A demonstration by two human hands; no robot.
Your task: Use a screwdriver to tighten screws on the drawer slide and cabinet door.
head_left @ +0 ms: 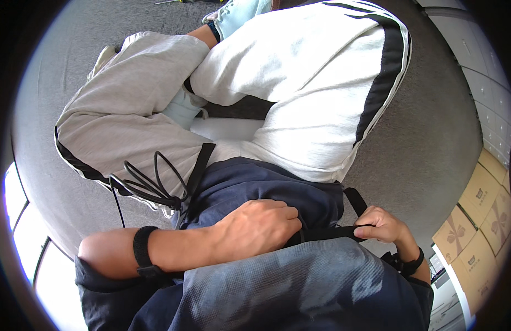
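A black webbing strap [331,234] runs across my waist over a dark blue shirt [250,176]. My left hand [261,223] is curled closed at the strap's left part, its fingertips hidden beneath it. At the right, my right hand [381,224] pinches the strap between thumb and fingers. A loose black strap piece [355,202] sticks up just beyond that hand. Wound black cable [156,187] hangs by my left hip, next to another dark strap [200,165]. Black bands circle both my forearms.
My legs in white trousers [310,83] with black side stripes are folded on the grey carpet [432,138]. A light blue shoe [241,19] shows at the top. Cardboard boxes [473,243] stand stacked at the right, below white panels [470,49]. A yellow-black object lies at the upper edge.
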